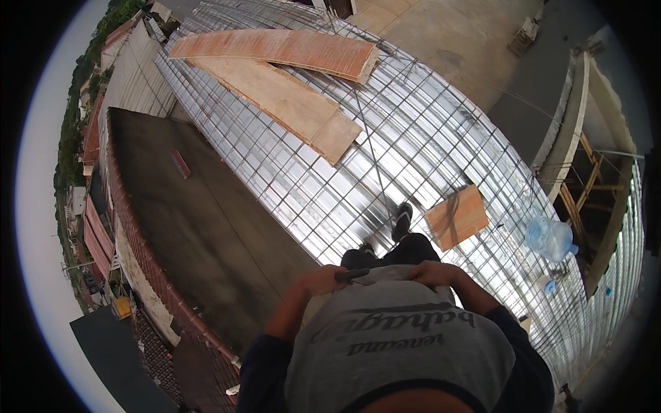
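The person stands on a shiny rebar mesh [427, 138], both hands drawn in at the hem of a grey shirt [399, 330]. The left hand [323, 279] is curled around a slim dark tool [352, 274] held against the shirt. The right hand [432, 273] grips the hem, fingers folded. A small plywood square [456, 217] lies just beyond the shirt, a clear water jug [549, 237] farther right.

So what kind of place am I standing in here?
Most likely a building site, on a roof deck being readied for concrete: a steel rebar mesh over shiny sheeting, loose plywood boards on it, and timber scaffolding alongside.
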### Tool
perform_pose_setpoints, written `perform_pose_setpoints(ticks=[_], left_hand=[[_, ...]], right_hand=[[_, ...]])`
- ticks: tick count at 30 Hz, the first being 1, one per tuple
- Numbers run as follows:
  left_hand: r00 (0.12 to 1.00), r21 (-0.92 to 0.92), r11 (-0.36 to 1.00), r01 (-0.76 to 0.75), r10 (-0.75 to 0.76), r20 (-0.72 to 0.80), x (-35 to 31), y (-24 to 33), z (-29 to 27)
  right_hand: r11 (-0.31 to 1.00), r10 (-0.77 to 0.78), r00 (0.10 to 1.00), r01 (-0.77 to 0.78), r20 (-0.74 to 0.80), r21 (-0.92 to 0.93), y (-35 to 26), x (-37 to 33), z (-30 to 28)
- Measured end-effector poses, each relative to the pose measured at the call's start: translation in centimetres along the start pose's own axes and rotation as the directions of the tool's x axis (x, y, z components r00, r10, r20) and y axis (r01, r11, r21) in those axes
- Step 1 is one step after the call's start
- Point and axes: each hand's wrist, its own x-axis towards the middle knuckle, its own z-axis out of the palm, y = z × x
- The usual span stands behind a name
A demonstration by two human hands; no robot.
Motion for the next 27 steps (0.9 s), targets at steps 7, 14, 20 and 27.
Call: perform_pose_setpoints(ticks=[7,14,20,27], left_hand=[[0.988,0.014,0.997,0.071,-0.069,-0.135,1.5,4.5,3.8],[0.999,-0.065,0.997,-0.038,0.038,-0.008,3.7,5.9,0.5],[0.989,0.181,0.981,-0.073,0.048,0.14,6.4,9.6,-6.9],[0.959,0.141,0.99,0.005,-0.045,0.28,9.5,8.8,-17.2]], right_hand=[[0.944,-0.133,0.985,0.093,-0.108,-0.317,0.4,1.1,-4.7],[0.991,-0.079,0.996,0.075,0.031,0.108,-1.0,0.4,-7.9],[0.988,-0.126,0.987,0.134,-0.104,0.078,-3.3,3.9,-9.5],[0.984,-0.069,0.963,0.108,-0.259,0.14,-7.7,9.0,-10.4]])
